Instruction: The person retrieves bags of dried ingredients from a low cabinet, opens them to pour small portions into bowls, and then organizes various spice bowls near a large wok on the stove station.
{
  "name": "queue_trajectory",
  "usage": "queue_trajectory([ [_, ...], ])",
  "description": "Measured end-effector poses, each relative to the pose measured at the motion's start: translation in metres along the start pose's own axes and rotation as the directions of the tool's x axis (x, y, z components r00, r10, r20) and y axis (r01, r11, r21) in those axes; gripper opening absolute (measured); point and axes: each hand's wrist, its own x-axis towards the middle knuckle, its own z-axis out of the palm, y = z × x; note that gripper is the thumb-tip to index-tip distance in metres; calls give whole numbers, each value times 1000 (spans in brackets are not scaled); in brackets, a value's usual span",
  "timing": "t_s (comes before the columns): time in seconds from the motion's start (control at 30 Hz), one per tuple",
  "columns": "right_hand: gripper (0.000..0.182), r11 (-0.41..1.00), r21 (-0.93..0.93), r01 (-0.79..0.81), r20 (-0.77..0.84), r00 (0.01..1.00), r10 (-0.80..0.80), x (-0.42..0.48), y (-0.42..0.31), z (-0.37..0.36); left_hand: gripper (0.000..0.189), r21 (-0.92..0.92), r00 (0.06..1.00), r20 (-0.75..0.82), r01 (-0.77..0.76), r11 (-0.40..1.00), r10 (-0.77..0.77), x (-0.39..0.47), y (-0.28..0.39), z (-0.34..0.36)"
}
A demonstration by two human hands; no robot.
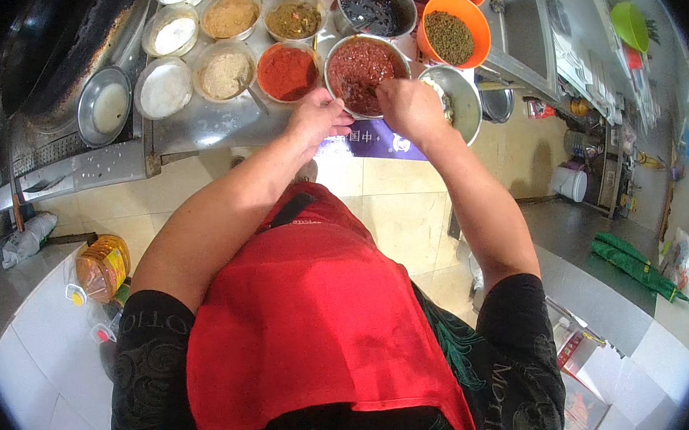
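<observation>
A round metal bowl (334, 102) of coarse, glossy red paste (362, 69) stands at the counter's near edge. At its near left rim is my left hand (319, 119), thumb by the rim and fingers lower, slightly apart; whether it grips the bowl is unclear. My right hand (412, 108) is over the near right rim, fingers curled down toward the paste. Something dark shows at those fingertips, but the hand hides what it is. Partly behind my right hand is a larger metal bowl (465, 109) with pale pieces inside. Left of the paste sits a tub of red powder (287, 72).
Tubs of white granules (164, 88) and tan powder (224, 70) stand leftward. A pot of dark sauce (372, 10) and orange bowls (479, 49) stand behind. A metal dish (89, 123) lies by the stove at left. The steel counter (214, 128) ends just before me.
</observation>
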Motion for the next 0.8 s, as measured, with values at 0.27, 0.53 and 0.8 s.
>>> queue_trajectory([
  [0.27, 21, 996, -79, -34, 76, 996, 41, -5, 22, -14, 12, 386, 975, 3, -205, 899, 221, 23, -20, -12],
  [0.53, 22, 994, 60, -92, -126, 987, 99, 15, 21, -10, 12, 435, 985, -53, -125, 892, 164, 15, -3, -1],
  [0.8, 15, 1000, -15, -14, -47, 999, 13, 5, 0, -3, 13, 406, 982, -64, -136, 904, 177, 25, -16, -6],
])
